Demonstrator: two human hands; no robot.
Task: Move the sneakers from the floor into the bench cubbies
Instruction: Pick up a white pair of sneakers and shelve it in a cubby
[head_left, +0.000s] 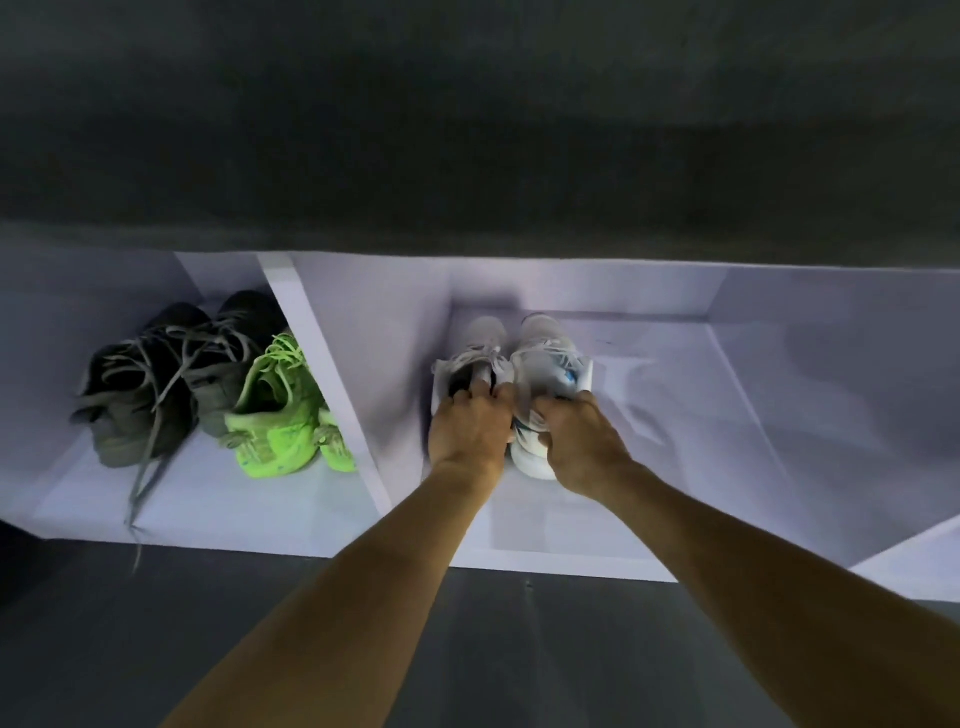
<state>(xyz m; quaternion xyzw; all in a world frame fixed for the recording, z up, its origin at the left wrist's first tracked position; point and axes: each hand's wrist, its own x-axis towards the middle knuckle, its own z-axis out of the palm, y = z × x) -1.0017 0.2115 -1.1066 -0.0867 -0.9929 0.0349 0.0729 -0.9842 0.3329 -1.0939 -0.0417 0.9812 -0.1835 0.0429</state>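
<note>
Two white sneakers stand side by side, toes inward, on the floor of the middle cubby (701, 467) of the white bench. My left hand (470, 428) grips the collar of the left white sneaker (480, 348). My right hand (582, 441) grips the heel of the right white sneaker (550, 358), which has blue marks. Both sit at the cubby's left side, close to the divider (332, 395).
The left cubby holds a pair of dark grey sneakers (156, 384) with loose laces trailing over the front edge, and neon green sneakers (280, 410) against the divider. A dark bench top runs above. Dark floor (156, 639) lies in front. The bench's right side panel (909, 561) angles in.
</note>
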